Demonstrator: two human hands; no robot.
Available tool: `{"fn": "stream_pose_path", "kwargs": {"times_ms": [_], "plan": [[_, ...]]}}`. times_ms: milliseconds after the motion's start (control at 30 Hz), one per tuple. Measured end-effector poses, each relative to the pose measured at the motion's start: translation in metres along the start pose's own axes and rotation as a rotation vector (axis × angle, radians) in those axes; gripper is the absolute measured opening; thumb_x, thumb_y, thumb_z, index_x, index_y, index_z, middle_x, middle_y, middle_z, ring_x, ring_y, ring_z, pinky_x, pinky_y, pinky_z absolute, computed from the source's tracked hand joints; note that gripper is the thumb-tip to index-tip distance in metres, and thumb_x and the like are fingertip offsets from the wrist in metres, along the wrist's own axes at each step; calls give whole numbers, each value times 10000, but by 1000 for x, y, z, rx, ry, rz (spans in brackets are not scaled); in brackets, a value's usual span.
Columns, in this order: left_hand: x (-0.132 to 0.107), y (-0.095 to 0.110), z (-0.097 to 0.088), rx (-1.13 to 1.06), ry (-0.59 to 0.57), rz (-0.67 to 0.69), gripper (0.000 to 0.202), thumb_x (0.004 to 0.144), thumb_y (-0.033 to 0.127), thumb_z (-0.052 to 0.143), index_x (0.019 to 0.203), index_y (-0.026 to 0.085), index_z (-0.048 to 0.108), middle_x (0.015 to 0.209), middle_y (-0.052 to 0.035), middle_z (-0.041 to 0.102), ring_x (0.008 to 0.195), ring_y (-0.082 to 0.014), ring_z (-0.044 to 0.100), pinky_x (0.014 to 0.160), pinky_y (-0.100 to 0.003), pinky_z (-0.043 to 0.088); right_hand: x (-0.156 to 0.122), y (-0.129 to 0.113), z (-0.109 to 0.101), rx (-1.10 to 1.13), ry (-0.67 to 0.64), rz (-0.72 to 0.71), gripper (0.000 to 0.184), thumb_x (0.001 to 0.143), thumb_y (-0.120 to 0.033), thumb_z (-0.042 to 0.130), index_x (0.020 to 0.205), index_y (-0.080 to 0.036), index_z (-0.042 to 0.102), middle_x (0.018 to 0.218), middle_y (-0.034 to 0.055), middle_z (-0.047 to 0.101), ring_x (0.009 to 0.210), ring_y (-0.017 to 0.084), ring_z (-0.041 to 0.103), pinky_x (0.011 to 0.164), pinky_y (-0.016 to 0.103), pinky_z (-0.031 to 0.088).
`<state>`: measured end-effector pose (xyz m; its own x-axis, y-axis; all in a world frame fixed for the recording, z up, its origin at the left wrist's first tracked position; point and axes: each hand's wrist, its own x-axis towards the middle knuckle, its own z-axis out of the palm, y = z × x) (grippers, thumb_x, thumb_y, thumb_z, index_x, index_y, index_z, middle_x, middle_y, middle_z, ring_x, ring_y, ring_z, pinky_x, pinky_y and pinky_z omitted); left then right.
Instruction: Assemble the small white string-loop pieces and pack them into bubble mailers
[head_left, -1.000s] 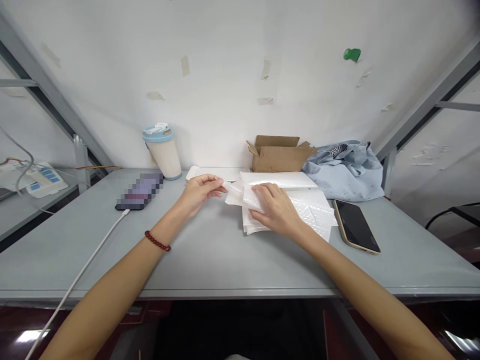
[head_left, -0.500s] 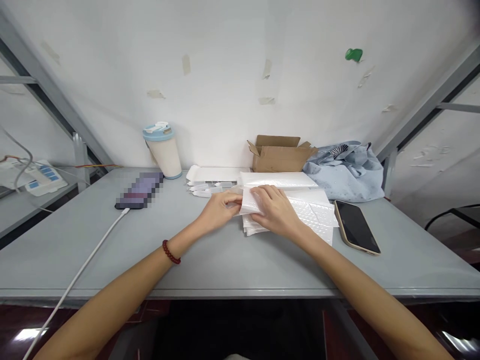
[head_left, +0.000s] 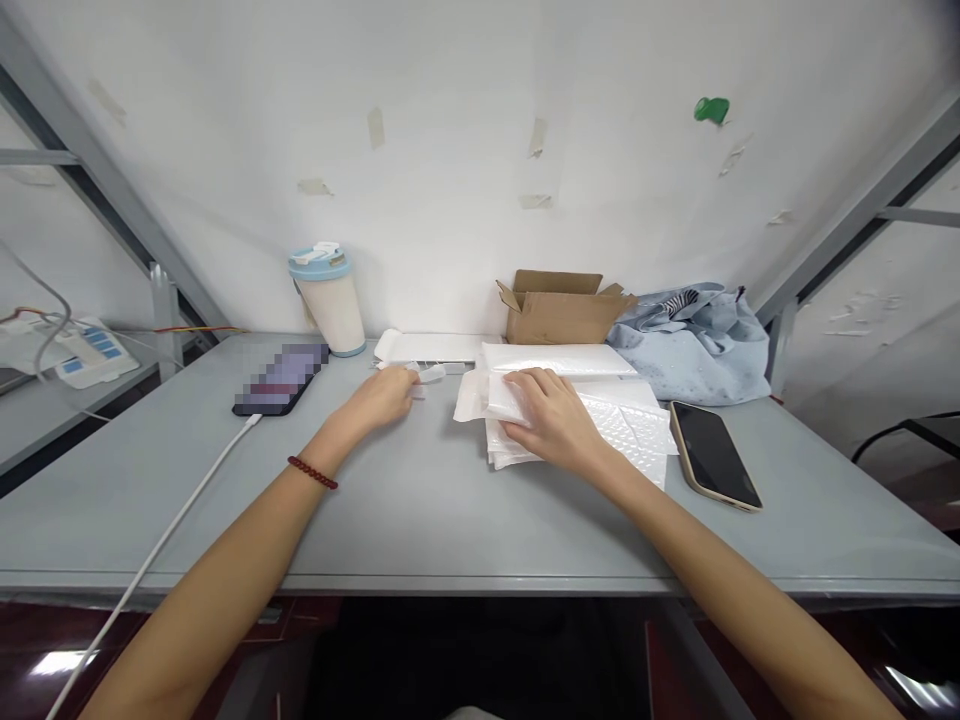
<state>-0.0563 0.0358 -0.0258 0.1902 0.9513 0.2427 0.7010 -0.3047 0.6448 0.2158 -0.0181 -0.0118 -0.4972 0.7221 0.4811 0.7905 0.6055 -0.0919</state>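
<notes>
My right hand lies on a stack of white bubble mailers at the middle of the grey table, its fingers curled round the top mailer's left end. My left hand, with a red bead bracelet on the wrist, reaches left of the stack. Its fingertips are closed on one of several small white packets lying near a flat white sheet.
A cream cup with a blue lid and a charging phone with white cable sit at the left. An open cardboard box and blue cloth bag stand at the back. A dark phone lies right.
My left hand left the mailer's open end and moved left to the small white packets. My right hand stayed on the stack.
</notes>
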Motion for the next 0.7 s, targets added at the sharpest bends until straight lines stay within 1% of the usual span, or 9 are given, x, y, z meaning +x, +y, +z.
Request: {"fn": "stream_pose_path", "kwargs": {"times_ms": [67, 133, 200, 267, 367, 467, 567, 633, 700], "plan": [[-1, 5, 2, 149, -60, 59, 61, 608, 222, 606, 658, 223, 640, 700, -76, 640, 721, -260, 587, 647, -323, 416, 0, 0, 0, 3, 2, 1, 415, 762, -270, 589, 1152, -178, 482, 1131, 134, 565, 1020, 293, 502, 814, 406, 421], [-2, 17, 0, 135, -51, 73, 101, 645, 268, 607, 722, 216, 647, 712, -60, 641, 692, -230, 572, 632, -313, 423, 0, 0, 0, 5, 4, 3, 419, 765, -269, 584, 1160, -180, 477, 1134, 134, 562, 1028, 295, 499, 813, 407, 421], [-4, 33, -6, -24, -24, 39, 167, 682, 342, 625, 774, 204, 648, 748, -44, 652, 701, -203, 577, 643, -304, 444, 0, 0, 0, 7, 3, 5, 419, 768, -269, 579, 1163, -175, 475, 1136, 136, 561, 1030, 296, 498, 820, 408, 418], [-7, 48, -11, -297, -44, 20, 225, 727, 404, 627, 794, 192, 658, 835, -49, 674, 728, -181, 595, 671, -301, 470, 0, -1, -1, 8, 0, 10, 415, 770, -269, 572, 1162, -169, 478, 1134, 139, 562, 1026, 298, 497, 825, 409, 414], [-12, 61, -14, -639, 1, 8, 284, 723, 441, 666, 822, 175, 676, 958, -70, 681, 751, -166, 611, 710, -318, 497, 0, -1, 0, 11, 4, 24, 409, 767, -268, 567, 1153, -161, 484, 1139, 143, 556, 1022, 299, 496, 825, 406, 413], [-14, 66, -6, -734, -10, -35, 320, 687, 405, 721, 896, 166, 672, 987, -80, 688, 793, -183, 638, 772, -346, 503, 1, -1, 0, 22, 19, 36, 413, 761, -268, 568, 1148, -154, 483, 1141, 146, 548, 1019, 297, 498, 821, 402, 413], [-16, 67, 9, -750, -95, -73, 408, 651, 361, 757, 987, 174, 619, 854, -53, 712, 804, -199, 656, 813, -371, 492, 0, 1, 1, 27, 43, 33, 404, 754, -262, 564, 1138, -167, 481, 1118, 138, 550, 1006, 293, 500, 813, 401, 411], [-16, 67, 19, -755, -111, -77, 404, 637, 358, 763, 958, 172, 602, 811, -44, 713, 771, -193, 654, 797, -370, 490, 0, 1, 1, 21, 59, 32, 396, 749, -253, 559, 1130, -179, 481, 1111, 133, 551, 1003, 291, 499, 810, 401, 407], [-16, 66, 26, -729, -70, -59, 371, 641, 370, 753, 917, 162, 618, 850, -57, 709, 761, -188, 643, 767, -355, 488, 0, 2, 2, 14, 69, 37, 395, 746, -251, 557, 1127, -180, 481, 1110, 130, 553, 1005, 289, 499, 811, 400, 403]]}}
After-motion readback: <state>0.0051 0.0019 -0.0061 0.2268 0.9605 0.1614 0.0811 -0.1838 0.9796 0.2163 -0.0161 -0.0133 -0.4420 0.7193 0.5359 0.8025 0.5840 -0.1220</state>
